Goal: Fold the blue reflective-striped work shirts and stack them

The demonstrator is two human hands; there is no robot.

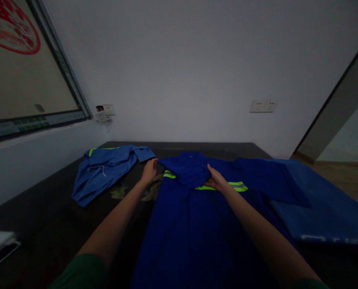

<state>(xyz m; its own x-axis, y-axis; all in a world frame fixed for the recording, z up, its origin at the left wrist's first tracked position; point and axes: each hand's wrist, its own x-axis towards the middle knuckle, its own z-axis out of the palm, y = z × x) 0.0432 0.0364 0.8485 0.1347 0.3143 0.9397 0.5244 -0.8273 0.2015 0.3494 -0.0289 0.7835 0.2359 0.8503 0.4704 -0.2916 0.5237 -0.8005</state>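
A dark blue garment [193, 224] with yellow-green reflective strips lies spread on the dark table, its collar toward the wall. One sleeve is folded across the chest. My left hand [149, 170] is at the left end of the folded part, fingers pinched at its tip. My right hand [215, 178] grips the right edge of the folded part near the chest strip, thumb on top and fingers partly under the cloth.
A lighter blue garment [106, 166] lies crumpled at the left, beside camouflage-patterned cloth [118, 192]. Blue plastic sheeting [323, 208] covers the right side. A white device [0, 245] sits at the lower left. Wall sockets [262, 106] are behind the table [166, 147].
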